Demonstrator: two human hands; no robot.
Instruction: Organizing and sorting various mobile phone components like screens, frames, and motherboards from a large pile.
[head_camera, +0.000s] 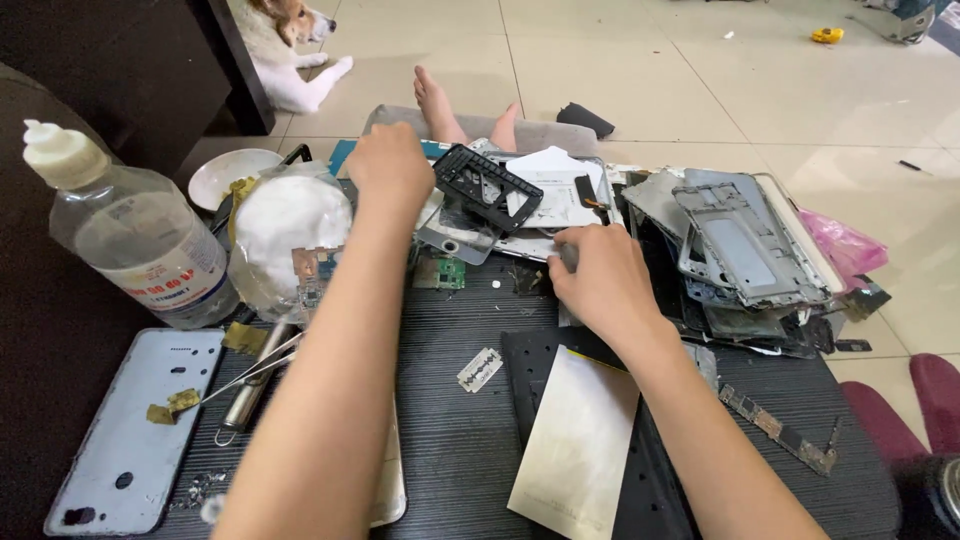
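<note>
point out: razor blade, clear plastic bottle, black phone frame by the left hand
Thin silver razor blade (480, 369), head view, centre of the blade.
Clear plastic bottle with white cap (140, 245), head view, mid body.
Black rectangular phone frame (487, 187), head view, a middle bar, just right of the left hand (388, 165).

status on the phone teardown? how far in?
Done: back cover is off and lies apart; stripped metal frames are piled at the right.
In hand: left hand is at a black inner frame; right hand presses on parts beside it.
Left: small green board and razor blade lie loose; nothing looks reassembled.
</note>
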